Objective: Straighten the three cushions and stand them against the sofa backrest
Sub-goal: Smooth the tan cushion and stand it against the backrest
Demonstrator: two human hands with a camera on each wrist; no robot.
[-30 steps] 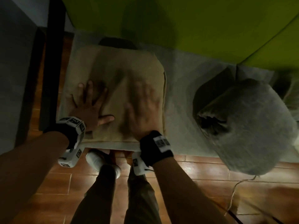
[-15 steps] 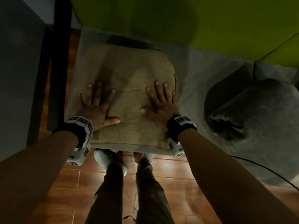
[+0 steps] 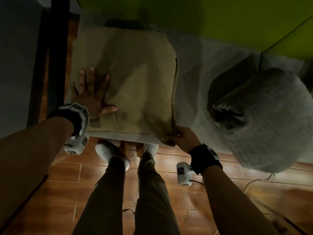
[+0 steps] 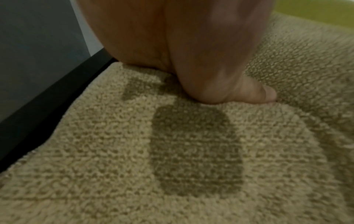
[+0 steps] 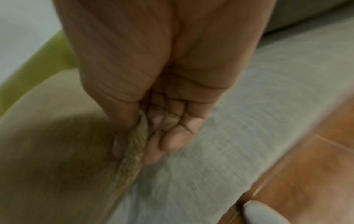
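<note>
A tan woven cushion (image 3: 132, 82) lies flat on the pale grey sofa seat (image 3: 199, 68), its far edge near the green backrest (image 3: 186, 16). My left hand (image 3: 91, 92) presses flat on the cushion's left part with fingers spread; the left wrist view shows my palm (image 4: 201, 53) sunk into the tan fabric (image 4: 114, 166). My right hand (image 3: 179, 136) pinches the cushion's near right corner; in the right wrist view thumb and fingers (image 5: 168, 136) clamp the corner's seam (image 5: 138, 145). A grey cushion (image 3: 264, 119) stands on edge, bulging, on the seat to the right.
A dark post (image 3: 54, 56) and a grey wall (image 3: 18, 65) stand left of the sofa. Below the seat's front edge is a brown tiled floor (image 3: 194, 200) with my legs and white shoes (image 3: 108, 151). A thin cable (image 3: 254, 181) trails on the floor at right.
My right hand left the top of the tan cushion, moved to its near right corner and pinched it. The left hand stayed flat on the left part.
</note>
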